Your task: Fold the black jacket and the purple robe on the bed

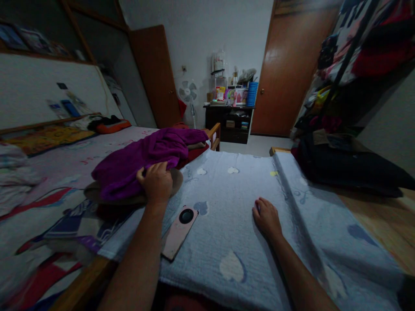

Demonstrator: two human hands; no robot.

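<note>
My left hand [158,181] is closed on the near edge of a purple garment [136,160], its fingers bent over the cloth. The garment lies folded on top of a pile with brownish and dark red cloth below it. My right hand [266,216] rests on a light blue cloth [233,224] with heart patterns, its fingers loosely curved and slightly apart, holding nothing I can see. Between my arms, nearer the left one, a pink phone [180,233] lies on the blue cloth, its round dark camera ring facing up.
A bed [97,151] with patterned bedding spreads along the left. Dark folded clothes [343,164] sit at the right edge of the blue cloth, beside a wooden surface [385,211]. Farther back are a fan [188,91], a dark cabinet [227,127] and hanging clothes [382,56].
</note>
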